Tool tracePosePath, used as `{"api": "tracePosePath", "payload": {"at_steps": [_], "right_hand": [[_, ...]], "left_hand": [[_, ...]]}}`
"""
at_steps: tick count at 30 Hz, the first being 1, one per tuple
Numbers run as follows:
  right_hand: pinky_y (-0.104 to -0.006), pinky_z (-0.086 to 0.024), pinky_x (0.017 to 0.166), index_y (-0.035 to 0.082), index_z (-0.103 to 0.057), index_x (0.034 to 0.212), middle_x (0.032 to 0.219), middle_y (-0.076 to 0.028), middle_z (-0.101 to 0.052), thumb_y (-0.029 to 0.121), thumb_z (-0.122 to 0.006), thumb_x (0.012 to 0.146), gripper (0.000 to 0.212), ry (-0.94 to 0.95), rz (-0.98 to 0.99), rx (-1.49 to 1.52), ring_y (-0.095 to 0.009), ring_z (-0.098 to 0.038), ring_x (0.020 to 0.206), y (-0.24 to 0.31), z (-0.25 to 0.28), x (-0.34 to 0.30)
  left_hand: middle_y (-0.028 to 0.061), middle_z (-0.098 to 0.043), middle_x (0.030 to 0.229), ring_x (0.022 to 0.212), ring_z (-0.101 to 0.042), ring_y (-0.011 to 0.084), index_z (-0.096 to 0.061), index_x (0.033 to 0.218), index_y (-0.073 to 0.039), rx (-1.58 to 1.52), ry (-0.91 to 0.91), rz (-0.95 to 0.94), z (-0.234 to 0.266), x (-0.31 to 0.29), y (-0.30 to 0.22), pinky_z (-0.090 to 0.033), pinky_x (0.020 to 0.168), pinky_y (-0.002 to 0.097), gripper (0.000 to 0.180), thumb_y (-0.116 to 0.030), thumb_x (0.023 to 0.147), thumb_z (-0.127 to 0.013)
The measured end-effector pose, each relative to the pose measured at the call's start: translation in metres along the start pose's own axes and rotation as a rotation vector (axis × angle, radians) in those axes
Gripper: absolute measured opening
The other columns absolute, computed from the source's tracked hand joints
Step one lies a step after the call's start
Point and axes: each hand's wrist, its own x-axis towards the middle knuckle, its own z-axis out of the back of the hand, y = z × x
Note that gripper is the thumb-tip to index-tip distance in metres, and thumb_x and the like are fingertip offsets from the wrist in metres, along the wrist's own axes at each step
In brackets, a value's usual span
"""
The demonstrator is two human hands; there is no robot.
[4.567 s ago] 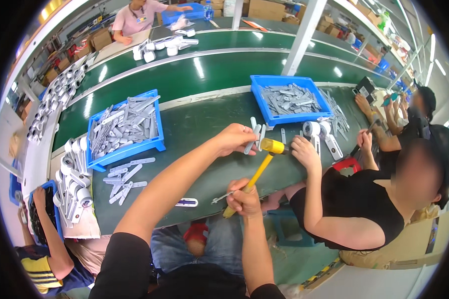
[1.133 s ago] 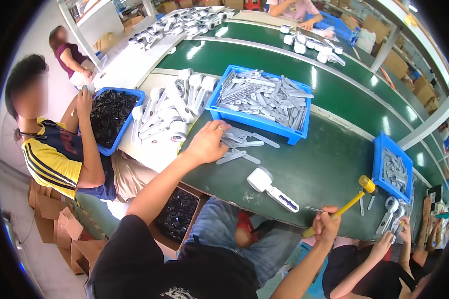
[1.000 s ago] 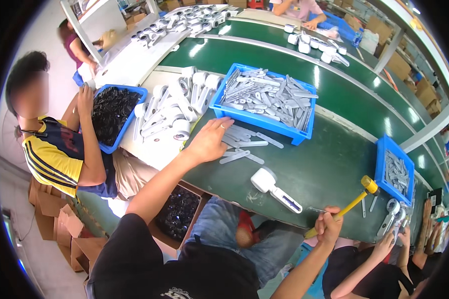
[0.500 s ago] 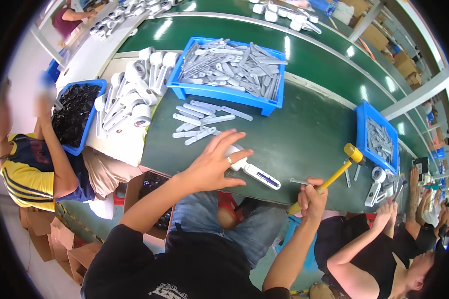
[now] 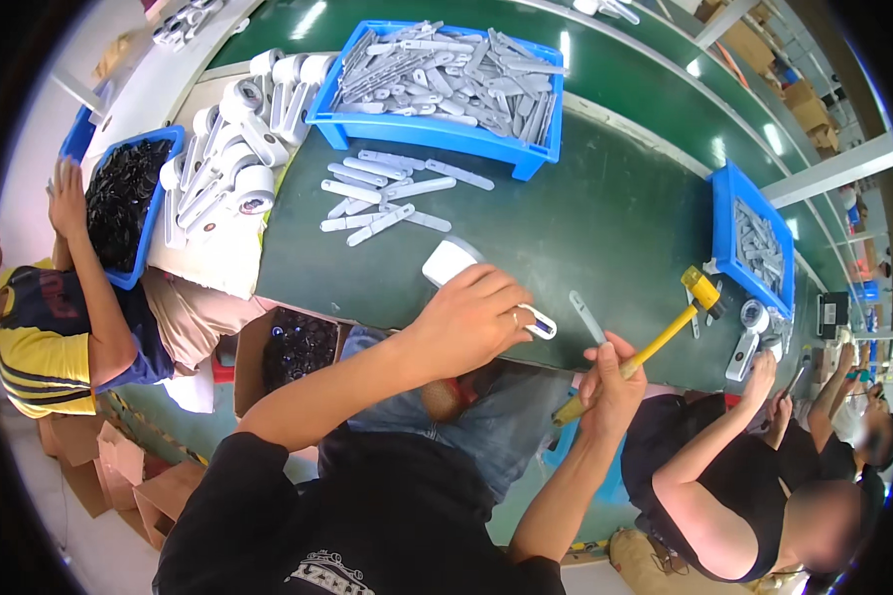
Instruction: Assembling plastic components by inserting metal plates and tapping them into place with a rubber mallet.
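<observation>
My left hand (image 5: 478, 315) is closed over the handle of a white round-headed device (image 5: 452, 260) on the green table; its rounded head sticks out beyond my fingers and the slotted handle end shows past them. In my right hand (image 5: 610, 389) is a mallet (image 5: 668, 337), yellow handle slanting up to a yellow head. Between that hand's thumb and fingers a thin grey strip (image 5: 587, 317) also stands, pointing up and left. Several loose grey strips (image 5: 392, 193) lie in a pile beyond my left hand.
A blue bin (image 5: 427, 127) heaped with grey strips stands at the back; another blue bin (image 5: 729, 233) sits at the right. White devices (image 5: 230, 164) are stacked left, beside a blue tray (image 5: 154, 253) of black parts. Co-workers sit on both sides; one's hand (image 5: 761, 377) is near a white device.
My left hand has come down and right and closed over the white device. The grey strip in my right hand now points more upright. The whole view has tilted downward.
</observation>
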Motion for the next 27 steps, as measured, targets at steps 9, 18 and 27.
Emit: {"api": "tracePosePath", "payload": {"at_steps": [9, 18, 27], "right_hand": [[-0.0209, -0.034, 0.039, -0.001, -0.066, 0.117, 0.092, -0.014, -0.074, 0.013, -0.071, 0.099, 0.024, -0.025, -0.002, -0.228, -0.009, -0.052, 0.045, 0.014, -0.032, -0.025], [-0.0204, -0.038, 0.045, 0.000, -0.072, 0.117, 0.087, -0.009, -0.075, 0.015, -0.071, 0.100, 0.023, 0.159, -0.015, -0.427, -0.005, -0.052, 0.050, 0.015, -0.074, -0.016], [-0.0197, -0.034, 0.040, -0.003, -0.069, 0.120, 0.094, -0.012, -0.077, 0.017, -0.070, 0.101, 0.027, -0.183, 0.164, -0.347, -0.005, -0.049, 0.045, 0.039, -0.013, 0.002]], "left_hand": [[0.0038, -0.069, 0.120, 0.119, -0.061, 0.0272, -0.075, 0.106, -0.010, -0.083, -0.004, -0.021, 0.011, -0.004, 0.006, -0.046, 0.110, 0.0444, 0.030, -0.020, 0.079, -0.083], [0.0086, -0.066, 0.128, 0.128, -0.057, 0.0303, -0.067, 0.128, -0.012, 0.036, -0.041, 0.127, 0.033, -0.014, 0.030, -0.042, 0.114, 0.0523, 0.059, -0.028, 0.075, -0.089], [0.0131, -0.058, 0.147, 0.137, -0.051, 0.0346, -0.055, 0.144, -0.005, 0.027, -0.127, 0.159, 0.037, -0.031, 0.038, -0.037, 0.119, 0.0492, 0.075, -0.031, 0.080, -0.085]]}}
